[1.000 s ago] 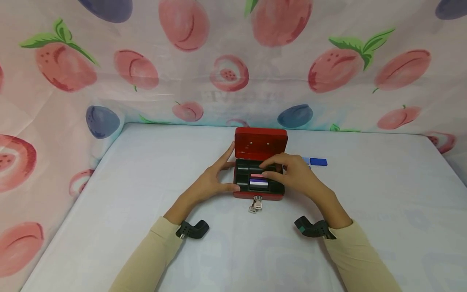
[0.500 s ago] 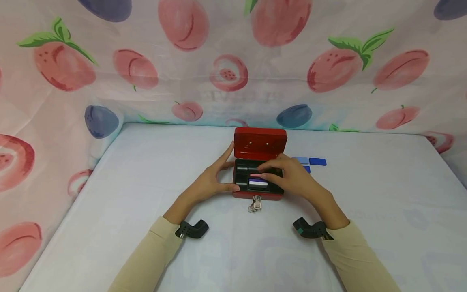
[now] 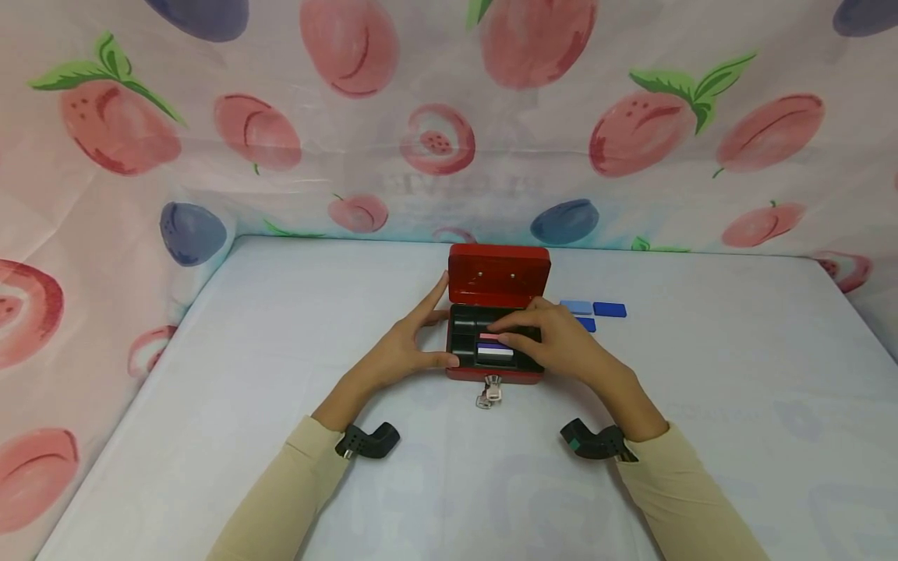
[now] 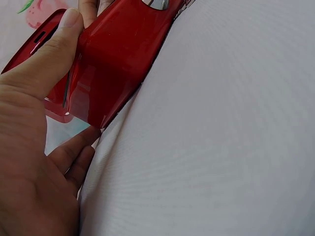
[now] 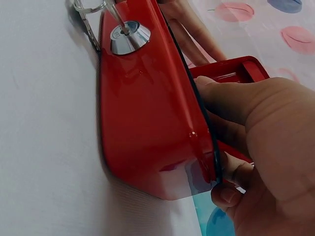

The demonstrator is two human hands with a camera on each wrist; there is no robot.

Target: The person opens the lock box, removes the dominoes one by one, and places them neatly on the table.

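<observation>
A red cash box [image 3: 515, 377] stands with its lid [image 3: 500, 276] raised. Inside lies a black tray [image 3: 463, 321] with a pink flat piece [image 3: 487, 336] and a purple-and-white piece [image 3: 495, 351]. My left hand [image 3: 401, 352] spreads along the box's left side, thumb on the front rim and straight index finger up beside the lid. My right hand [image 3: 570, 343] reaches over the right side into the tray. Its thumb and index fingertips stand close together right at the pink piece; I cannot tell whether they pinch it. Keys [image 3: 487, 393] hang from the lock [image 5: 129, 37].
Just right of the box lie a light blue tile [image 3: 577, 307], a dark blue tile [image 3: 609, 310] and another blue tile [image 3: 586, 324], partly behind the right hand. White cloth [image 3: 316, 273] covers the table. A fruit-print curtain [image 3: 512, 171] rises behind its back edge.
My right hand has slid slightly left and its fingertips have come over the pink piece, uncovering more of the blue tiles. The left hand keeps its place on the box.
</observation>
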